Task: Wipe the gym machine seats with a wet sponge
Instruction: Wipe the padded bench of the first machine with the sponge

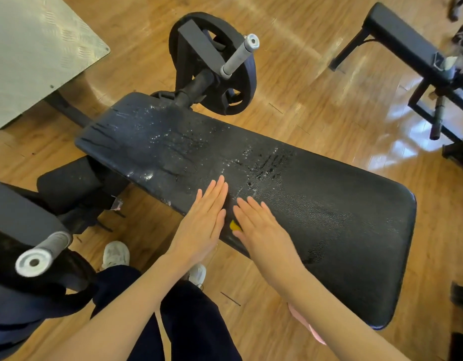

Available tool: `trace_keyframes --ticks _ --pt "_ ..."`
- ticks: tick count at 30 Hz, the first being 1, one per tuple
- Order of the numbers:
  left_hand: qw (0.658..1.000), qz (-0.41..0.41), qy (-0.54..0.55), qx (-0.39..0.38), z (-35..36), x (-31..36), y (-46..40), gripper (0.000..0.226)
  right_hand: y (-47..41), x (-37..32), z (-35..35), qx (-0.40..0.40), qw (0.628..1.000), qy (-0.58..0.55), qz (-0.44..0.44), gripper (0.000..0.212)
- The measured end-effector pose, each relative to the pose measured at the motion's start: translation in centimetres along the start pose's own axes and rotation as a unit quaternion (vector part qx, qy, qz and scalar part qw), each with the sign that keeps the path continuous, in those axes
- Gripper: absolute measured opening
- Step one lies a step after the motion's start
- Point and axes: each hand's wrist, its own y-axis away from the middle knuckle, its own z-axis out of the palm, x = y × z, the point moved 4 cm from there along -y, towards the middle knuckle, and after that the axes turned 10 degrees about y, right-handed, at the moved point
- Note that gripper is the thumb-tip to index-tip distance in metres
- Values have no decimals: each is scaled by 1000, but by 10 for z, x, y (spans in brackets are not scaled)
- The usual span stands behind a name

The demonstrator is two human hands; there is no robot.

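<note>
Your left hand [199, 225] lies flat with straight fingers on the near edge of the black padded seat [316, 204], holding nothing. Your right hand [261, 230] lies flat just beside it, fingers straight, pressing down on the yellow sponge [235, 225], of which only a small corner shows between your hands. Wet streaks and droplets cover the seat's far half, toward the weight plate [241, 74] on its grey peg.

Gym; padded bench [329, 217], weight plate [241, 82], wood floor [316, 74].
</note>
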Motion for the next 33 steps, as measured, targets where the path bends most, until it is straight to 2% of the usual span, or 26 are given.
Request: trace_keyframes --ticks 2,4,7,9,12,15,18,22,25,27,31,33 --pt "999 -20 10 32 -8 -10 10 59 30 17 -6 1 1000 7 -21 47" --pt "998 -40 3 50 -11 -23 23 59 52 26 -8 -14 1000 17 -6 52" --pt "997 -54 -23 48 -7 -34 33 62 13 0 3 -4 1000 10 25 41" --pt "997 -56 -33 42 -5 -34 33 64 -11 -20 7 -5 1000 -19 -6 40" --pt "997 -51 -44 32 -8 -37 32 63 10 -4 -1 -10 998 -44 -43 46" --pt "998 -49 -33 24 -9 -38 33 59 30 2 -7 -24 999 -29 -13 49" --pt "998 -40 -23 30 -8 -38 33 64 -19 -31 4 -34 999 4 14 40" --pt "999 -26 -26 19 -11 -43 31 61 -15 -30 -2 -41 999 -9 -13 49" --pt "1000 -18 -1 7 -15 -43 31 53 27 -13 -18 -16 999 -12 44 48" --pt "1000 -11 29 6 -16 -44 30 51 14 -22 -13 -36 996 -8 80 47" --pt "997 1 71 30 -24 -55 34 50 -22 -44 -8 -55 998 -41 10 46" --pt "996 -13 71 44 -30 -66 41 54 -4 -29 -16 -67 996 -50 18 50"
